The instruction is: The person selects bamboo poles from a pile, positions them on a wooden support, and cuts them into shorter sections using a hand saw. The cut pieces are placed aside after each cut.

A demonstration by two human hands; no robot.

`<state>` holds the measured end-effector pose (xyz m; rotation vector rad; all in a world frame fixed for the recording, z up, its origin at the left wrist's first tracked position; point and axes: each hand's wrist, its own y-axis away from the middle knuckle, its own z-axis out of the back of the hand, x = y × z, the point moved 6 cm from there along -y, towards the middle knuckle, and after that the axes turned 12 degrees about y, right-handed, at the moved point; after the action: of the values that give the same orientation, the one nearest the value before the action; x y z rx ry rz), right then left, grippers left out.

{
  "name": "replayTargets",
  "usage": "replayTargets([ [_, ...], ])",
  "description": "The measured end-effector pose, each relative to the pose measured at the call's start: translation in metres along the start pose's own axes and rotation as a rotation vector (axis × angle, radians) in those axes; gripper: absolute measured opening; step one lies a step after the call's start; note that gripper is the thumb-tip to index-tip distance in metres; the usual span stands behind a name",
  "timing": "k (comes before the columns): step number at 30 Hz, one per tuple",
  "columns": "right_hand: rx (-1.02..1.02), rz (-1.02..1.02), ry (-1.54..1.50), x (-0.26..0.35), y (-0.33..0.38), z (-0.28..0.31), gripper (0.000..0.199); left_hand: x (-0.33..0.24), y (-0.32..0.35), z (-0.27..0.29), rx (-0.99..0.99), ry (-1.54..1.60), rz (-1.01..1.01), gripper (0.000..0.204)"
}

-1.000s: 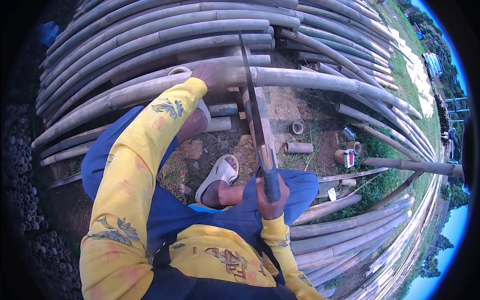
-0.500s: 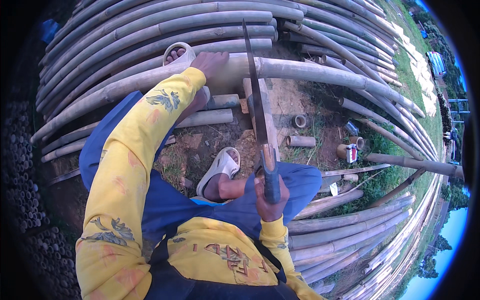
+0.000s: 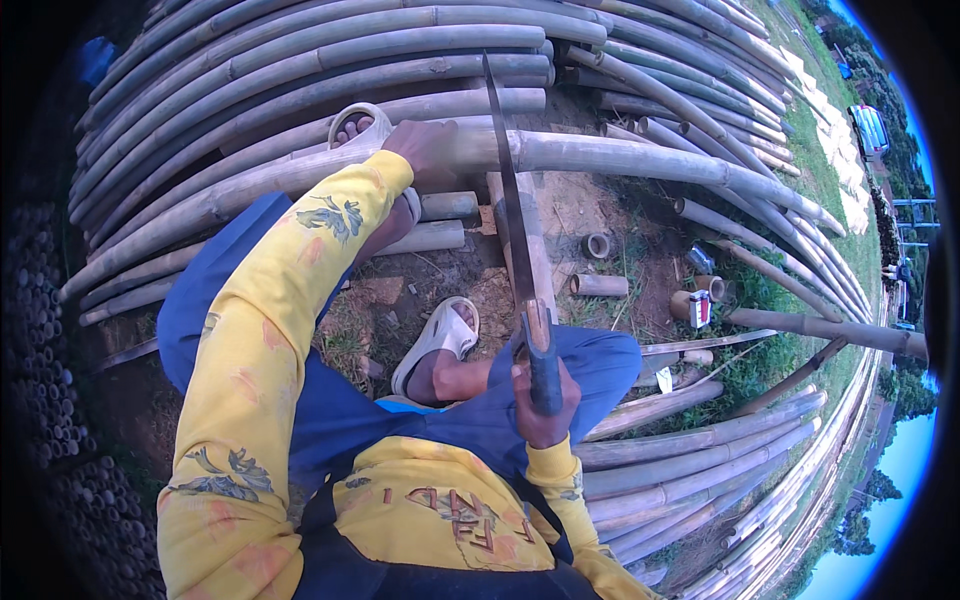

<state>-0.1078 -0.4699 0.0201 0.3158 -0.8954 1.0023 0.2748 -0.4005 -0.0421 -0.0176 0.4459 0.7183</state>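
In my right hand (image 3: 546,402) is the dark handle of a hand saw (image 3: 517,210), with my fingers closed round it. The long blade points away from me and crosses a thick bamboo pole (image 3: 620,155). My left hand (image 3: 424,150) grips the same pole just left of the blade; its fingers are partly hidden behind the pole. Beside that hand, my sandalled left foot (image 3: 360,124) presses on the pole. Under the cut, a wooden block (image 3: 527,200) supports the pole. My right foot, in a pale sandal (image 3: 440,345), rests on the ground.
Long bamboo poles (image 3: 330,60) lie stacked beyond my hands, with more poles (image 3: 700,450) at the right. Short bamboo offcuts (image 3: 600,285) lie on the dirt. A red-and-white packet (image 3: 700,308) sits near a can. Many cut ends (image 3: 45,370) are piled at far left.
The saw and my right hand have moved slightly toward me along the cut. My left hand stays on the pole.
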Motion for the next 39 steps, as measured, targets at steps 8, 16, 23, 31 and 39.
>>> replayTargets([
  [8,0.04,0.0,0.011,-0.013,-0.035,-0.002,0.014,0.008,-0.009,-0.009,-0.068,-0.022,0.001,0.062],
  [16,-0.004,0.072,0.118,0.01,-0.022,0.01,0.015,-0.006,0.003,-0.009,-0.076,0.007,0.003,0.062],
  [23,0.035,0.05,0.06,0.008,-0.018,0.005,0.012,0.008,-0.002,0.006,0.081,0.129,0.11,0.083],
  [31,0.038,-0.004,0.026,0.007,-0.006,0.011,0.014,0.002,0.007,0.013,0.215,0.201,0.129,0.059],
  [39,0.048,-0.014,0.074,0.015,-0.011,0.036,0.014,-0.023,0.015,0.018,0.14,0.169,0.064,0.059],
])
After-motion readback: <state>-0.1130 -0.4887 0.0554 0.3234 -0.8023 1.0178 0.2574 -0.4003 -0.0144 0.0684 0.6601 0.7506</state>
